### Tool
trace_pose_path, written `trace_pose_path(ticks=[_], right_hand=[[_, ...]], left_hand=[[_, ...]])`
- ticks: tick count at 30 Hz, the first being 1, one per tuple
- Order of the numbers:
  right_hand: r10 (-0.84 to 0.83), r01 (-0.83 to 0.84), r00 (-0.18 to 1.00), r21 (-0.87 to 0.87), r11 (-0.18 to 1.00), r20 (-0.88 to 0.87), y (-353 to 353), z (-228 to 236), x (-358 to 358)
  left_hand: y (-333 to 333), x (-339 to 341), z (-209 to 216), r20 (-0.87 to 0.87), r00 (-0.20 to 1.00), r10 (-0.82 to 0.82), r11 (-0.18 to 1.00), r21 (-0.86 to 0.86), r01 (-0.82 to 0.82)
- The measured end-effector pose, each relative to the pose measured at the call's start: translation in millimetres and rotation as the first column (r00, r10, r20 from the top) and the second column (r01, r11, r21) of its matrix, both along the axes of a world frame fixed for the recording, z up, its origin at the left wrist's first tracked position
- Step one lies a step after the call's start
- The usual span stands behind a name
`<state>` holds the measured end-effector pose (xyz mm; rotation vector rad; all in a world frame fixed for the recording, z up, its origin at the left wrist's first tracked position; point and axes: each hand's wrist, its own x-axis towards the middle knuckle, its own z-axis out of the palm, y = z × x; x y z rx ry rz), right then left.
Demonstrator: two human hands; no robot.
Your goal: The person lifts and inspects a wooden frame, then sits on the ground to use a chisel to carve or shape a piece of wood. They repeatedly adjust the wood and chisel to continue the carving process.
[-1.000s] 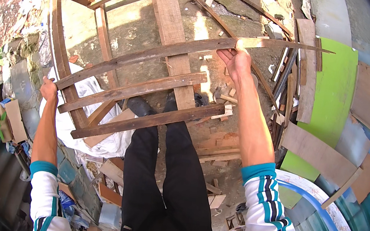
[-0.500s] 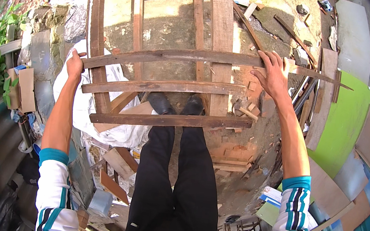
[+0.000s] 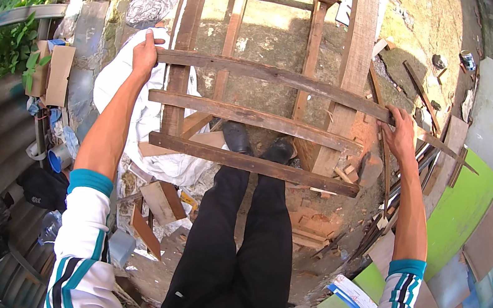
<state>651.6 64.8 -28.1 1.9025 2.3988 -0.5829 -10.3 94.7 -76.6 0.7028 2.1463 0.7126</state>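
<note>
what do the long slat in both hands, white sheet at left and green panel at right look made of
Long slat: bare wood, apparently; brown, with streaky grain. White sheet: matte; soft folds suggest cloth or woven plastic, can't tell which. Green panel: smooth, evenly coloured, perhaps plastic or painted board.

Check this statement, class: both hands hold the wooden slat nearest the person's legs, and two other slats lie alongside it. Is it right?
Not nearest: the head view shows the left hand and right hand holding the wooden slat farthest from the legs. Two other slats do lie alongside it.
</note>
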Motion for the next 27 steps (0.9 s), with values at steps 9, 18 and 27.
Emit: trace_pose_path(ticks=[9, 18, 27], right_hand=[[0.005, -0.005, 1.000, -0.013, 1.000, 0.014, -0.7, 3.0, -5.4], [0.033, -0.032, 0.997, -0.013, 0.999, 0.076, 1.2, 12.6, -7.7], [0.051, -0.055, 0.995, 0.037, 0.998, 0.089, 2.2, 10.0, -9.2]], left_hand=[[0.9, -5.3, -14.0, -0.014, 1.000, 0.024, 0.997, 0.077, -0.023], [-8.4, 76.5, 16.8, -0.818, 0.406, -0.407, 0.522, 0.156, 0.838], [-3.2, 202.4, 32.7, -0.544, 0.315, -0.778, 0.439, -0.111, 0.892]])
